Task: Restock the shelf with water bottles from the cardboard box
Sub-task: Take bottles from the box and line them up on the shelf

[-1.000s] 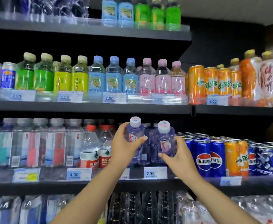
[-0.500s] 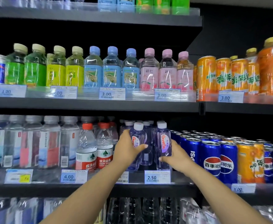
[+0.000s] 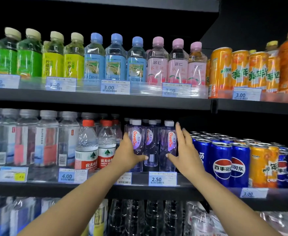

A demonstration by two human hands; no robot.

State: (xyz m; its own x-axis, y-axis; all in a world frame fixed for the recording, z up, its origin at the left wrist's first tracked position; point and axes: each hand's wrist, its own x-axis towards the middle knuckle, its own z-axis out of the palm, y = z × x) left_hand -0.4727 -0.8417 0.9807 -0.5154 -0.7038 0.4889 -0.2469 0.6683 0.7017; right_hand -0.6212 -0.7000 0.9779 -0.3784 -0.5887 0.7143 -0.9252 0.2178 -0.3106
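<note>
Moved back off the right water bottle [image 3: 169, 143], right hand [image 3: 185, 150] fingers straight, left hand [image 3: 128, 152] holding the left water bottle [image 3: 137, 142].

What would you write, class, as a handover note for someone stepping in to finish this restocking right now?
Left hand: wrapped around the left purple bottle, thumb across its front.
Right hand: open, fingers straight beside the right purple bottle, thumb at its base.
Both bottles stand upright on the middle shelf above the 2.50 tag, a third between them.
Done: these two are placed.
Left: let go, fetch more. The cardboard box is out of view.
</note>
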